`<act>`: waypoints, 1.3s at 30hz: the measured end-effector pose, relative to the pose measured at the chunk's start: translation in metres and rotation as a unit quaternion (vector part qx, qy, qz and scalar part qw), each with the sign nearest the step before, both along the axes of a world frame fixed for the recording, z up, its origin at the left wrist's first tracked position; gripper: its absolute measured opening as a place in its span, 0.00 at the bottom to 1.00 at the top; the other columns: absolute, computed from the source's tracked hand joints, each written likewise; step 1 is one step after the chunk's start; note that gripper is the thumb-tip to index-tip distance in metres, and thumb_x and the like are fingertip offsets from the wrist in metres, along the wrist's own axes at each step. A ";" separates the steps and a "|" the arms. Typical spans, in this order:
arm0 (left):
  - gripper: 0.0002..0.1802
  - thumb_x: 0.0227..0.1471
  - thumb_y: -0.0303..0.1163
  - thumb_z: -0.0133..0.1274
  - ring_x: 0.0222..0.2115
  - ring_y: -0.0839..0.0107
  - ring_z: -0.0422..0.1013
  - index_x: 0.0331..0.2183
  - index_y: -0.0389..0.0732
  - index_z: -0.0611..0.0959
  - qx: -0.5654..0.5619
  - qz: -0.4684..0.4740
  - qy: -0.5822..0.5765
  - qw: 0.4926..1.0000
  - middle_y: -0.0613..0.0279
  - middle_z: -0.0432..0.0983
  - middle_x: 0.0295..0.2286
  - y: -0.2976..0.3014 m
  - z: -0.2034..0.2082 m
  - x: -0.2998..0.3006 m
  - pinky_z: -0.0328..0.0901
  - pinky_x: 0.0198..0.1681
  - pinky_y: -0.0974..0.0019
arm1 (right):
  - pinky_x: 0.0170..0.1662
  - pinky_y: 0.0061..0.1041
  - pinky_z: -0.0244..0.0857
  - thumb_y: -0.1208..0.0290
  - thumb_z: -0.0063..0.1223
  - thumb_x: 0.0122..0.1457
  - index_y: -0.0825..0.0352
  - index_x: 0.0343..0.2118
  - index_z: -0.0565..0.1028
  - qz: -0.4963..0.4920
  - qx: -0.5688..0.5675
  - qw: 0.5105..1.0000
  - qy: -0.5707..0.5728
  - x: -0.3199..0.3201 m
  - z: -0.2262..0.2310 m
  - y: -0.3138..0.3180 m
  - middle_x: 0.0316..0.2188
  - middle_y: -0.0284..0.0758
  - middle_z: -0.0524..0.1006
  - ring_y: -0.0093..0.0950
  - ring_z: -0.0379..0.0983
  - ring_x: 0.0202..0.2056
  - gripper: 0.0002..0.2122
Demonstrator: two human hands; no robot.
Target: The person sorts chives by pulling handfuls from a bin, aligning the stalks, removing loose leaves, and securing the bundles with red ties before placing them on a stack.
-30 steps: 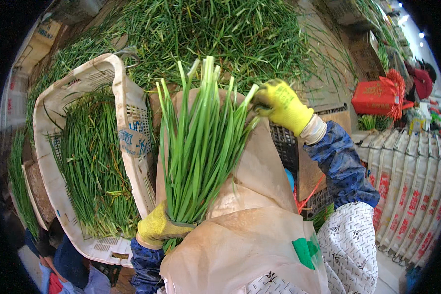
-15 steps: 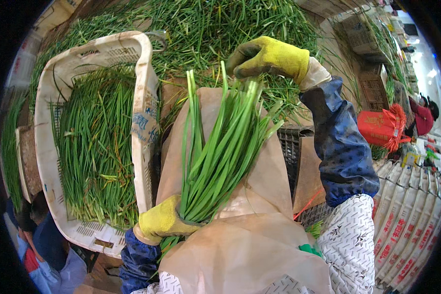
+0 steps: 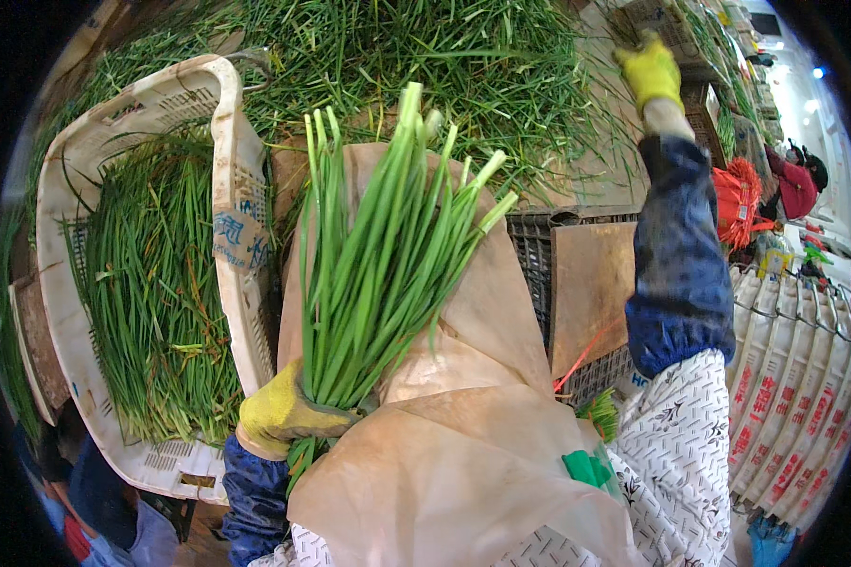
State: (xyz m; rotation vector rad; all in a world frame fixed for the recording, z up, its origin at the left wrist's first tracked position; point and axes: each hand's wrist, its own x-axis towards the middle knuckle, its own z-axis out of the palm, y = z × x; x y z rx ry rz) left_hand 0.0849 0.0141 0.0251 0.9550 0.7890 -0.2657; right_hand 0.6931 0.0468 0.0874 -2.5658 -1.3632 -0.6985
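Observation:
My left hand, in a yellow glove with a dark palm, is closed round the leafy lower part of a bunch of garlic chives. The pale cut ends fan out upward, away from me, and the leaf tips show below my fist. The bunch lies over the brownish plastic apron on my lap. My right hand, in a matching glove, is stretched far out to the upper right, beyond the bunch. Its thumb and fingertips look apart, somewhat blurred, and I see no chives in it.
A white plastic crate full of chives stands at my left. Loose chives are heaped ahead. Right of my lap is a black crate with a brown board. Farther right are a red bundle and stacked white sacks.
My right hand has swung from the bunch's cut ends out to the upper right, the arm straightening. My left hand keeps its hold; the bunch has tilted slightly and spread. The view has shifted a little.

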 end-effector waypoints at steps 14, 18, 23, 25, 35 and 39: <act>0.45 0.25 0.29 0.72 0.39 0.74 0.71 0.50 0.37 0.71 0.070 0.051 0.053 0.995 0.62 0.76 0.41 0.004 0.026 0.007 0.68 0.43 0.66 | 0.29 0.38 0.67 0.59 0.57 0.52 0.62 0.33 0.79 0.228 -0.236 0.873 0.362 -0.272 -0.038 -0.089 0.23 0.42 0.77 0.41 0.75 0.25 0.12; 0.34 0.29 0.29 0.69 0.34 0.74 0.72 0.43 0.36 0.77 0.055 0.019 0.051 0.997 0.63 0.79 0.35 0.018 0.045 0.019 0.69 0.39 0.67 | 0.27 0.30 0.66 0.67 0.57 0.54 0.64 0.33 0.80 0.409 -0.102 0.764 0.489 -0.272 -0.022 -0.109 0.23 0.38 0.78 0.33 0.74 0.23 0.07; 0.25 0.30 0.19 0.55 0.12 0.71 0.65 0.39 0.33 0.76 0.122 0.056 0.052 0.990 0.54 0.75 0.22 0.043 0.104 0.070 0.58 0.12 0.69 | 0.32 0.23 0.69 0.72 0.63 0.51 0.69 0.36 0.80 0.363 -0.237 0.431 0.791 -0.268 0.022 -0.116 0.27 0.38 0.81 0.23 0.77 0.29 0.11; 0.25 0.31 0.20 0.55 0.12 0.72 0.65 0.39 0.34 0.76 0.180 0.019 0.048 0.982 0.56 0.75 0.21 0.061 0.111 0.074 0.58 0.11 0.70 | 0.34 0.23 0.70 0.73 0.63 0.51 0.70 0.34 0.81 0.364 -0.271 0.377 0.808 -0.255 0.043 -0.120 0.29 0.38 0.81 0.25 0.78 0.31 0.09; 0.21 0.41 0.27 0.62 0.28 0.68 0.75 0.41 0.35 0.78 0.534 -0.189 0.087 0.820 0.55 0.79 0.29 0.089 0.175 0.147 0.69 0.31 0.65 | 0.42 0.28 0.68 0.59 0.60 0.52 0.63 0.54 0.69 -0.028 0.206 0.815 0.541 -0.086 -0.088 -0.128 0.37 0.41 0.77 0.32 0.74 0.35 0.27; 0.33 0.38 0.23 0.55 0.28 0.55 0.75 0.52 0.46 0.74 0.756 -0.341 0.073 0.554 0.51 0.74 0.35 0.067 0.139 0.110 0.70 0.30 0.60 | 0.47 0.34 0.66 0.57 0.60 0.51 0.64 0.54 0.69 -0.019 0.119 0.811 0.573 -0.114 -0.124 -0.135 0.39 0.44 0.78 0.41 0.74 0.42 0.29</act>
